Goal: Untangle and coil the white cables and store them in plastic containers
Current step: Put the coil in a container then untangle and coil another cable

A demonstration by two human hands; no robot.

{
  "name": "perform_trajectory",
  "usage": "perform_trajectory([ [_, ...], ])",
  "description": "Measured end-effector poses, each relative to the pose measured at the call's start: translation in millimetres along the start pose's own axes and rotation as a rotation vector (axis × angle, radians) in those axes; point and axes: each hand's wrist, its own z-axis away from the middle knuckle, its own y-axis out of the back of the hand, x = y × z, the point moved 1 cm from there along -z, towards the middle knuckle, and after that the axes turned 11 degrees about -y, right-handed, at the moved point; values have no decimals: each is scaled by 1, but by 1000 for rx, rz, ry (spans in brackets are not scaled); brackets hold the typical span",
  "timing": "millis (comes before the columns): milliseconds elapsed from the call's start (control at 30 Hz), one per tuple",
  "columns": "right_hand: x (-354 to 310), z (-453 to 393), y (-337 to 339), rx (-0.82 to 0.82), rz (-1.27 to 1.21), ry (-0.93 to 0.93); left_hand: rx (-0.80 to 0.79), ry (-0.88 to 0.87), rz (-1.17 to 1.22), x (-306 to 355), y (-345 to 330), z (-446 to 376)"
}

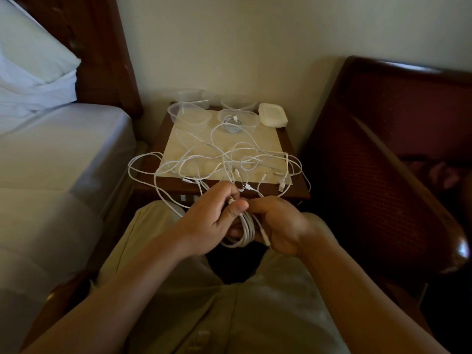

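Note:
A coiled white cable (245, 232) hangs between my hands above my lap. My left hand (212, 218) pinches the top of the coil between thumb and fingers. My right hand (278, 224) curls around the coil's right side. A tangle of white cables (224, 159) sprawls over the small wooden table (296, 185), with loops spilling off its left and front edges. At the table's back stand clear plastic containers: one (237, 121) holds a coiled cable, another (189, 116) holds nothing, and two more (194, 97) sit behind.
A stack of white lids (272, 114) lies at the table's back right. A bed with pale sheets (58, 149) and a pillow borders the left. A dark red wooden armchair (398, 149) stands close on the right. My legs in beige trousers are below.

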Motion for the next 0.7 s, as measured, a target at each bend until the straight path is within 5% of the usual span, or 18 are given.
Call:
perform_trajectory([
  [333,2,-4,-6,190,125,153,242,-50,-87,0,-3,0],
  [700,-19,12,11,291,540,65,346,15,-46,8,-3,1],
])
